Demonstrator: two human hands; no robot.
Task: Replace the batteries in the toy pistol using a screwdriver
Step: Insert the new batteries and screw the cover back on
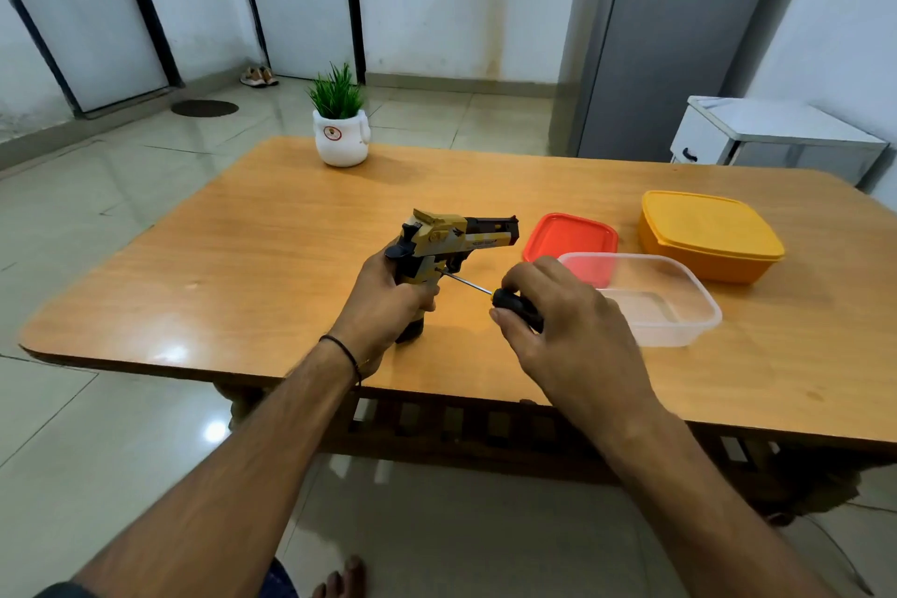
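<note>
A gold and black toy pistol stands upright on the wooden table, barrel pointing right. My left hand grips its handle, which it mostly hides. My right hand holds the black handle of a screwdriver. The thin metal shaft runs up-left and its tip touches the side of the pistol's grip, just below the trigger area. No batteries are visible.
A clear plastic container sits right of my right hand, with a red lid behind it and a closed yellow box further right. A white pot with a green plant stands at the table's far edge.
</note>
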